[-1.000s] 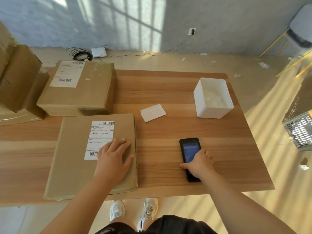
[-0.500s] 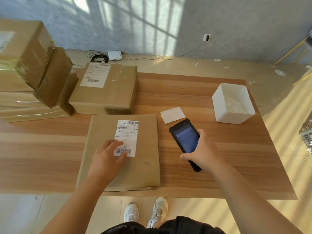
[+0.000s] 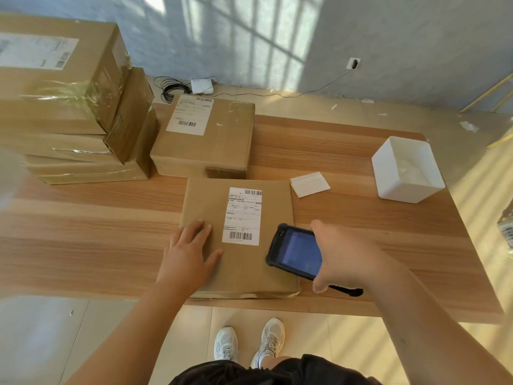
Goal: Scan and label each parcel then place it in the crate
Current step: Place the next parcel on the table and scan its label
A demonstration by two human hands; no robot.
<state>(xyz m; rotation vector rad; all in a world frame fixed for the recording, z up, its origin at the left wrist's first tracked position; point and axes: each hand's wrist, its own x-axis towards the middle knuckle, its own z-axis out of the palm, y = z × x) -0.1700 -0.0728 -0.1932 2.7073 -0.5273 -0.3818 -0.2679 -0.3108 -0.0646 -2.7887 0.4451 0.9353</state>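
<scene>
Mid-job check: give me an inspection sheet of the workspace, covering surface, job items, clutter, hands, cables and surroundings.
Surface: wooden table, parcels at left and centre.
Job's things: flat parcel at the front edge, label face up; scanner over its right side; second parcel behind; stacked parcels at left; crate not clearly seen.
Clutter: white tub, paper slips.
Hands: left hand flat on the flat parcel; right hand grips the scanner.
Cables: black coil and wire to a wall socket, on the floor behind the table.
Surroundings: tiled floor, grey wall, sunlight patches.
</scene>
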